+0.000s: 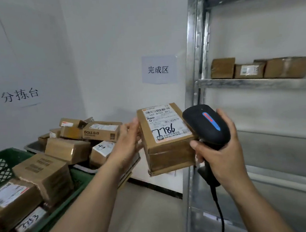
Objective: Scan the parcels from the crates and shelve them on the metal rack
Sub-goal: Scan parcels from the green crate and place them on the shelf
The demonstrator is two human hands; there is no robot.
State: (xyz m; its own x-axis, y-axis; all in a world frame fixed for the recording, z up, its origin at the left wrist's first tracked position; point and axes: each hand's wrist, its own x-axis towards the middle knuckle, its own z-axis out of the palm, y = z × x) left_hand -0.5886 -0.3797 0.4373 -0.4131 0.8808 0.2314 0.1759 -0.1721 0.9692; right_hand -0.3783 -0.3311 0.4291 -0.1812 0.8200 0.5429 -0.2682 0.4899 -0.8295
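My left hand (127,141) grips the left side of a brown cardboard parcel (169,152), held in the air with its white label marked 7786 facing up. My right hand (220,153) is closed around the handle of a black barcode scanner (207,125) with a blue and red strip; its head sits just right of the parcel's label. A green plastic crate (4,164) at lower left holds several brown parcels. Behind it a grey crate (33,146) is heaped with more parcels. The metal rack (197,61) stands at right, and three brown parcels (260,69) rest on its middle shelf.
White walls carry two paper signs (158,69) with Chinese writing. The scanner's black cable (219,207) hangs down beside the rack's post. Lower rack shelves (281,175) show no parcels. Grey floor lies between the crates and the rack.
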